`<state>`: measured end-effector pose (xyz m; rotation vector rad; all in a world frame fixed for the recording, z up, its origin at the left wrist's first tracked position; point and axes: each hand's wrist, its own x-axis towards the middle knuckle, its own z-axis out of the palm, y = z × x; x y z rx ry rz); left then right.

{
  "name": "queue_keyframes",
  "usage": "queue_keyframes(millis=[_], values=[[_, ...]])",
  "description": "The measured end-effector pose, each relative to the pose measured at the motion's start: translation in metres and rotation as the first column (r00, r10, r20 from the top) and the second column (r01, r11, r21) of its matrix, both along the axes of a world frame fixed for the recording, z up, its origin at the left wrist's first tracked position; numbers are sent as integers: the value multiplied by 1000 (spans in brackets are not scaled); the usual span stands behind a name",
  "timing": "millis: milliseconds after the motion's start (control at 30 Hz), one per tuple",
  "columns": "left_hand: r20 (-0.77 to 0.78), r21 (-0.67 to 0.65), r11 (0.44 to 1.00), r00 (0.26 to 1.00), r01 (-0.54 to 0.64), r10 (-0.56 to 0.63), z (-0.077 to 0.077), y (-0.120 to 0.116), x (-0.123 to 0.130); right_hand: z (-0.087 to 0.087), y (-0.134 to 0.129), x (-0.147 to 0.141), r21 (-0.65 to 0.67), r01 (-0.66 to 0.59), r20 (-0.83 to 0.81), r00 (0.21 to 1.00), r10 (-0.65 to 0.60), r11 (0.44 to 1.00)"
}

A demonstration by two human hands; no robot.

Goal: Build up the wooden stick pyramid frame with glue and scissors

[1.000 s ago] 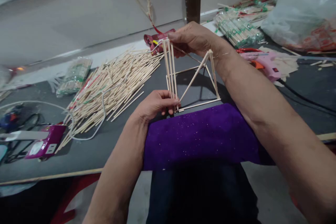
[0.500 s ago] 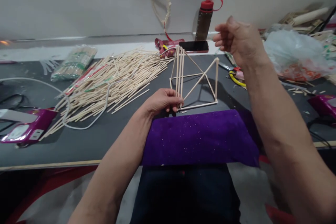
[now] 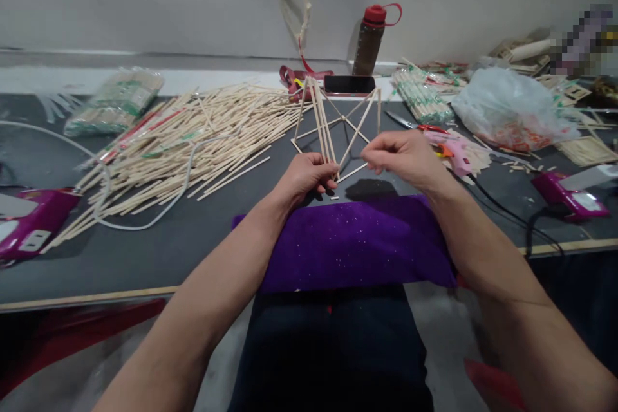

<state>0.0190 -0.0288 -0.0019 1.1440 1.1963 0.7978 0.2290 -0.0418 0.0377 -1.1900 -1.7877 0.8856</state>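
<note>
A skeleton frame of thin wooden sticks stands on the grey table, with crossing diagonals and uprights. At its near left corner, my left hand pinches the lower ends of several long sticks that lean up and away. My right hand hovers at the frame's right side, thumb and fingertips pressed together; anything between them is too small to make out. It partly covers the frame's near right corner. Just below my left fingertips lies a short stick offcut. A purple cloth covers the table edge under my forearms.
Loose sticks form a large pile at left, crossed by a white cable. Scissors and a pink glue gun lie right. Behind are a phone, a bottle and a plastic bag.
My right hand has come down from its raised place near the bottle to the frame's right side, its fingers now pinched. My left hand keeps its pinch on the sticks. The view has shifted slightly.
</note>
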Motion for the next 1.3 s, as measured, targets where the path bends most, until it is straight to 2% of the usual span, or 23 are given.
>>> queue_keyframes(millis=[67,100,267,467,700,1033,1300], values=[[-20,4,1000,1000,10,-10,1,0,1,-13,0,-7,-124,-93,145,983,111,988],[-26,5,1000,1000,15,-15,2,0,1,-18,1,-10,-145,-103,201,971,132,984],[-55,17,999,998,45,-44,6,0,1,-38,8,-20,-116,-49,368,926,88,992],[-44,30,999,998,43,-42,7,1,1,-41,9,-25,-175,-25,326,942,82,984],[-63,35,999,998,11,-8,3,3,2,-40,11,-26,-254,-58,231,966,119,965],[16,-33,999,1000,15,-14,0,5,-3,-36,11,-28,-262,-78,239,960,143,962],[5,-54,998,1000,-9,9,3,6,-3,-38,13,-27,-281,-91,215,964,155,955]])
